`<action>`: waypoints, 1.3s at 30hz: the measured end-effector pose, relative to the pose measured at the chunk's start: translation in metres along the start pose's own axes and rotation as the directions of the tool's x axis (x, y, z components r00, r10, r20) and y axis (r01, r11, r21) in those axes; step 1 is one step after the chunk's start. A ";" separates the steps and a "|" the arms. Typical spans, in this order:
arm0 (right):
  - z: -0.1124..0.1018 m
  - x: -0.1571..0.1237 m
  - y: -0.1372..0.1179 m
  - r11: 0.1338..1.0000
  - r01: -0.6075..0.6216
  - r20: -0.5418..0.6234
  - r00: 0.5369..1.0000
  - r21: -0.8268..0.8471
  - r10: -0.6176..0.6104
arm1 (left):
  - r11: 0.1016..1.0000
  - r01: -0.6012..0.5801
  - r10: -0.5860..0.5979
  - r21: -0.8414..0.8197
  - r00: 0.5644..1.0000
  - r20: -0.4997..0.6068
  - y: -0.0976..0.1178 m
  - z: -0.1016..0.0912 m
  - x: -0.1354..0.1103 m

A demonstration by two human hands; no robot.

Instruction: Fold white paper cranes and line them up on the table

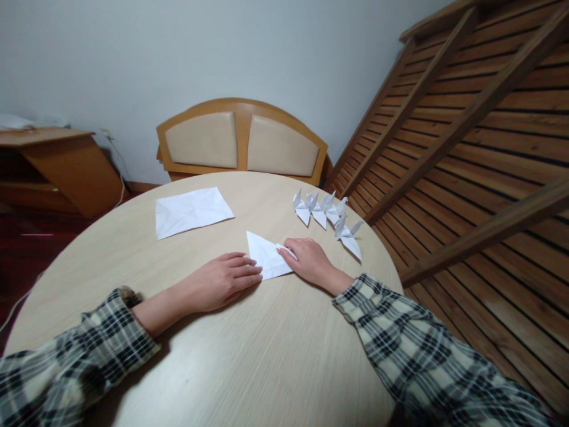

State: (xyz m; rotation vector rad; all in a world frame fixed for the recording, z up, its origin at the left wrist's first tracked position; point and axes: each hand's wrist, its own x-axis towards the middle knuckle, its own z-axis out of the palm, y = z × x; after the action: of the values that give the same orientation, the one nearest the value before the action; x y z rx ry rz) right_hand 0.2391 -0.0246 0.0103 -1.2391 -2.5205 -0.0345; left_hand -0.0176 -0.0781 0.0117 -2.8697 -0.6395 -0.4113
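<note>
The person's left hand lies open and flat, fingertips on the near left edge of a white folded paper. The right hand grips that paper's other end, thumb over a small flap. The paper sits between the two hands on the round table. A larger white sheet lies beyond the left hand; paper cranes stand just beyond the right.
</note>
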 end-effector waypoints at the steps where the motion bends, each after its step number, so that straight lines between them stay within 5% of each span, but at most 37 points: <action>1: 0.000 0.000 0.000 1.000 0.004 -0.003 1.000 0.006 -0.004 | 1.000 0.004 -0.004 0.009 1.000 -0.003 0.000 0.000 0.000; 13: -0.001 -0.001 -0.002 0.976 0.167 -0.186 0.973 0.143 -0.139 | 0.991 0.114 -0.112 0.068 0.993 -0.044 -0.002 0.004 -0.002; 18: -0.002 -0.001 -0.003 0.974 0.188 -0.248 0.957 0.123 -0.153 | 0.966 0.257 -0.256 0.000 0.964 -0.073 0.000 0.001 0.000; 21: -0.003 -0.002 -0.003 0.973 0.210 -0.298 0.939 0.095 -0.174 | 0.897 0.419 -0.439 -0.142 0.884 -0.161 0.001 0.004 0.001; 24: -0.005 -0.004 -0.005 0.968 0.249 -0.354 0.909 0.041 -0.219 | 0.766 0.521 -0.619 -0.378 0.755 -0.215 0.000 0.010 0.002; 27: -0.007 -0.005 -0.007 0.962 0.272 -0.388 0.884 -0.024 -0.260 | 0.588 0.546 -0.741 -0.597 0.659 -0.127 -0.001 0.013 0.004; 30: -0.007 -0.008 -0.009 0.957 0.281 -0.376 0.881 -0.075 -0.288 | 0.456 0.542 -0.788 -0.706 0.615 -0.037 -0.001 0.014 0.006; 33: -0.006 -0.009 -0.011 0.948 0.300 -0.369 0.874 -0.103 -0.317 | 0.362 0.486 -0.780 -0.795 0.626 0.028 0.000 0.017 0.008; 39: -0.005 -0.009 -0.014 0.932 0.327 -0.400 0.842 -0.154 -0.362 | 0.196 0.268 -0.670 -0.943 0.739 0.070 -0.004 0.033 0.009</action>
State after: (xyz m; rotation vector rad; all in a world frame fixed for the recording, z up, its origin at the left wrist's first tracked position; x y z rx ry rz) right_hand 0.2349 -0.0405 0.0140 -0.6857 -2.3288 -0.4455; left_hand -0.0041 -0.0639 -0.0159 -3.1722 -1.7274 -1.9839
